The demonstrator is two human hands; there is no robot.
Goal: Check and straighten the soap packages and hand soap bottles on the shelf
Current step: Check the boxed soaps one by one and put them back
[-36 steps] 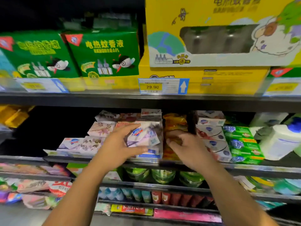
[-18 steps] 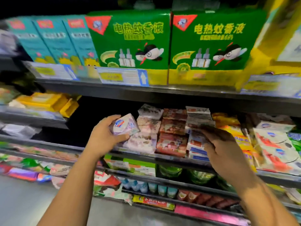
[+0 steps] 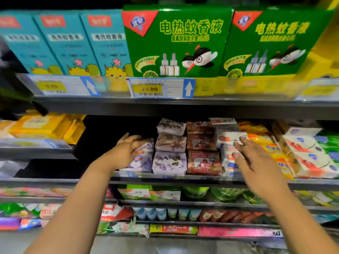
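Observation:
On the middle shelf [image 3: 165, 177] soap packages stand in stacked columns: purple floral ones [image 3: 169, 143], red ones [image 3: 201, 153] and white boxes [image 3: 227, 138]. My left hand [image 3: 124, 153] grips a white and purple soap package [image 3: 145, 160] at the left end of the row, set against the floral stack. My right hand [image 3: 256, 162] is spread open, its fingertips touching the white boxes. Yellow soap packs [image 3: 271, 147] and white-and-red packs [image 3: 302, 156] lie further right. No hand soap bottle is visible.
Green boxes [image 3: 176, 43] and teal boxes [image 3: 64, 43] fill the shelf above, with a price tag [image 3: 156, 88] on its edge. Yellow packs [image 3: 45, 125] sit on a shelf to the left. A dark gap [image 3: 102, 143] opens left of the soaps. Lower shelves hold more goods.
My left hand carried the white and purple package from mid-air down against the left side of the floral stack. My right hand stayed at the white boxes with its fingers spread.

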